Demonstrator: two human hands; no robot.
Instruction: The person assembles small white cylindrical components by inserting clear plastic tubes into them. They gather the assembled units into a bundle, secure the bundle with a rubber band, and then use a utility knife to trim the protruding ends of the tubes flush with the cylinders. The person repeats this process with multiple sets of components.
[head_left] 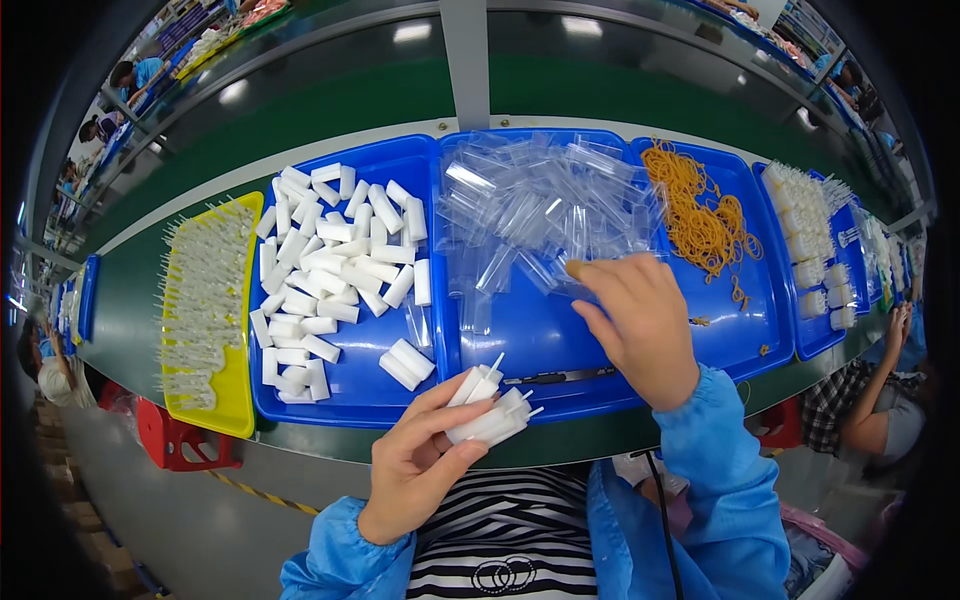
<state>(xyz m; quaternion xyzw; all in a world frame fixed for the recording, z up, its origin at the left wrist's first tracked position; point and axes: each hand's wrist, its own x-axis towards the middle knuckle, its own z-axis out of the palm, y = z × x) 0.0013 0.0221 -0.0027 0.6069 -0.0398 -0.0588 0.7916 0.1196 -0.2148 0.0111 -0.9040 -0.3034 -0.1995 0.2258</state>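
My left hand [420, 455] is closed around a bunch of white plastic pieces [490, 420] with thin white tips sticking out toward the right. It is in front of the blue trays' near edge. Over the middle blue tray [520, 395], my right hand [640, 320] reaches to the near side of a heap of clear plastic sleeves [540, 200]. Its thumb and index finger are apart, and a tan cover sits on the index fingertip. That fingertip is against the sleeves; nothing shows gripped between the fingers.
White blocks [330, 260] fill the left blue tray, beside a yellow tray [235, 400] of thin-tipped white pieces [205, 300]. Orange rubber bands [700, 215] lie in the right tray, with stacked white parts [805, 240] beyond. A dark pen-like tool [560, 378] lies along the middle tray's front.
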